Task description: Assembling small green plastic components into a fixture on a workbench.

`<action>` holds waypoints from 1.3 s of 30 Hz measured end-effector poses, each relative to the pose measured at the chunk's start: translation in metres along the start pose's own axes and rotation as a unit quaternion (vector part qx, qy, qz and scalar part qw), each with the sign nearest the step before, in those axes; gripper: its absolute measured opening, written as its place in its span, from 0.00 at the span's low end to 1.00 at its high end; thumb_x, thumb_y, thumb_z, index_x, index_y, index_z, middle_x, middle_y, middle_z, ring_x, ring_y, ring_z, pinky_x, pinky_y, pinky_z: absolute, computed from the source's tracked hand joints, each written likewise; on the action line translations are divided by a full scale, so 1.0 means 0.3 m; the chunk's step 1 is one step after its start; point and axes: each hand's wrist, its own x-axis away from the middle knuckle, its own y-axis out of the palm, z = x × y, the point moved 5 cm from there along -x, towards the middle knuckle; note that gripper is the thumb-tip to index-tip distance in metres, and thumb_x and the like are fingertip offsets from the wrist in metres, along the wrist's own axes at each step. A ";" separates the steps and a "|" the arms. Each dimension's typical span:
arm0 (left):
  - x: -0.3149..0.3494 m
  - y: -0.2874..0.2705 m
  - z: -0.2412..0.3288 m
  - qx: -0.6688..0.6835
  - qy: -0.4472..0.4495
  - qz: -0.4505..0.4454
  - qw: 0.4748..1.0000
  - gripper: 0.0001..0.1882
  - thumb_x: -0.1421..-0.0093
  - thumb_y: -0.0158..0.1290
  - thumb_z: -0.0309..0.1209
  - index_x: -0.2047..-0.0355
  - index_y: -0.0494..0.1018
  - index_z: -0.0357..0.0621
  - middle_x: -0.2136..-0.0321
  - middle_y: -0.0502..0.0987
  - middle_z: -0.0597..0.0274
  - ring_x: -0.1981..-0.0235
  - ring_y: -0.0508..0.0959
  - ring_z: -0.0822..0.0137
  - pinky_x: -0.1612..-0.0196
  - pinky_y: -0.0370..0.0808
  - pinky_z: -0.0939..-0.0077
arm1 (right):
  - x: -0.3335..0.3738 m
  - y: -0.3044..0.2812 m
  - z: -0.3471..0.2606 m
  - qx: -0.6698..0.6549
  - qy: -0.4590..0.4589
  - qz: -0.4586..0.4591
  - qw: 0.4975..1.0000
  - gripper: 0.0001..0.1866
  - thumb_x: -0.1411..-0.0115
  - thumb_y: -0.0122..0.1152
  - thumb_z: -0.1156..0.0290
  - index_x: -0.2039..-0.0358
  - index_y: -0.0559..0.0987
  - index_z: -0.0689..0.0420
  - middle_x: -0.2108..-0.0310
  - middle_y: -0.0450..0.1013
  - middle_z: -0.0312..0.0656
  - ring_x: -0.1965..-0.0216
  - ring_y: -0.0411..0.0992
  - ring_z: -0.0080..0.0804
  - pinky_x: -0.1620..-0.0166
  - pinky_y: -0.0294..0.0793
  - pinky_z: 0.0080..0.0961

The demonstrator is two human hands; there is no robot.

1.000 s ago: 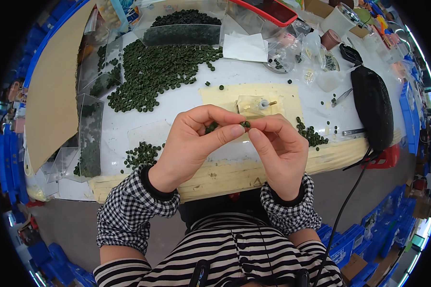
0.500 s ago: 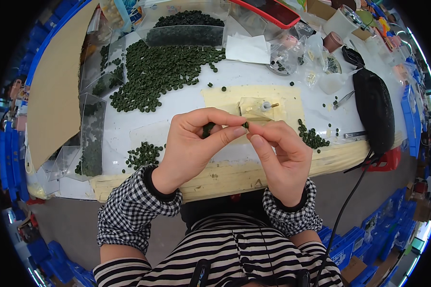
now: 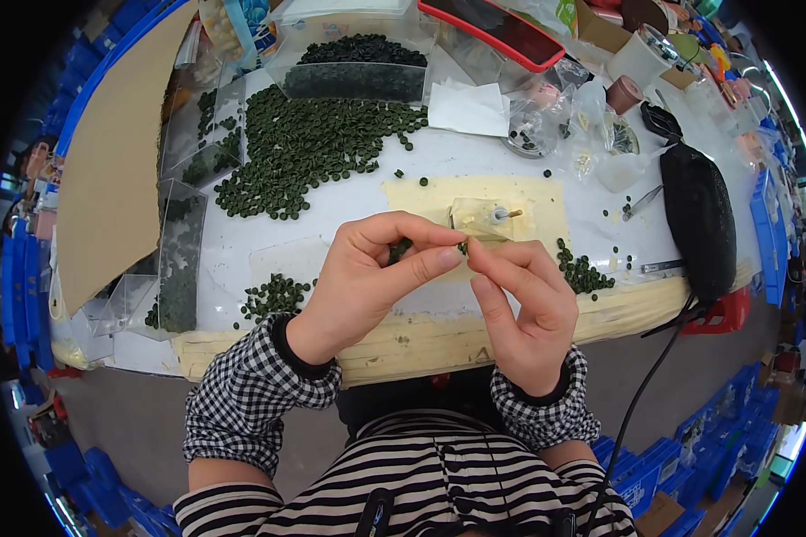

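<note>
Above the front edge of the white tabletop (image 3: 349, 199), the left hand (image 3: 367, 277) pinches a small dark green piece (image 3: 463, 249) between thumb and forefinger; the right hand (image 3: 527, 309) has its forefinger right at it. Loose green piles lie near the front edge, one left (image 3: 275, 297), one right (image 3: 585, 271). A large green heap (image 3: 300, 157) spreads toward the back left corner. Near the back edge lies a red-cased phone (image 3: 497, 32); a black pouch (image 3: 698, 215) lies by the right edge.

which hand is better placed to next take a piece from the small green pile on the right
Probably the right hand: it is nearer that small green pile, while the left hand, farther off, pinches a green piece.
</note>
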 end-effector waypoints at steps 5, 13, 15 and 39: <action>0.000 -0.003 0.007 -0.061 0.040 0.037 0.997 0.10 0.46 0.60 0.25 0.61 0.78 0.40 0.83 0.63 0.80 0.80 0.56 0.86 0.76 0.55 0.89 | 0.002 0.013 0.007 0.012 -0.013 -0.003 1.000 0.18 0.50 0.61 0.85 0.56 0.79 0.61 0.68 0.73 0.41 0.68 0.69 0.30 0.65 0.70 0.21; 0.006 -0.008 0.020 -0.095 0.122 0.066 0.986 0.10 0.49 0.62 0.22 0.64 0.80 0.40 0.85 0.58 0.78 0.82 0.56 0.84 0.77 0.54 0.88 | 0.004 0.023 0.012 0.008 -0.016 -0.004 1.000 0.19 0.49 0.60 0.85 0.54 0.79 0.62 0.67 0.73 0.42 0.68 0.69 0.31 0.64 0.69 0.22; 0.009 -0.006 0.021 -0.095 0.121 0.065 0.986 0.10 0.49 0.62 0.22 0.64 0.81 0.40 0.85 0.58 0.78 0.82 0.56 0.84 0.77 0.54 0.87 | 0.005 0.022 0.012 0.009 -0.022 -0.002 1.000 0.19 0.49 0.60 0.85 0.54 0.79 0.62 0.67 0.73 0.42 0.68 0.69 0.31 0.64 0.70 0.22; 0.012 -0.009 0.031 -0.156 0.164 0.052 0.973 0.11 0.48 0.60 0.20 0.64 0.81 0.42 0.85 0.58 0.76 0.82 0.57 0.82 0.77 0.56 0.86 | 0.016 0.028 0.017 -0.004 -0.021 -0.018 1.000 0.20 0.50 0.60 0.86 0.54 0.79 0.62 0.67 0.72 0.41 0.69 0.70 0.30 0.66 0.70 0.20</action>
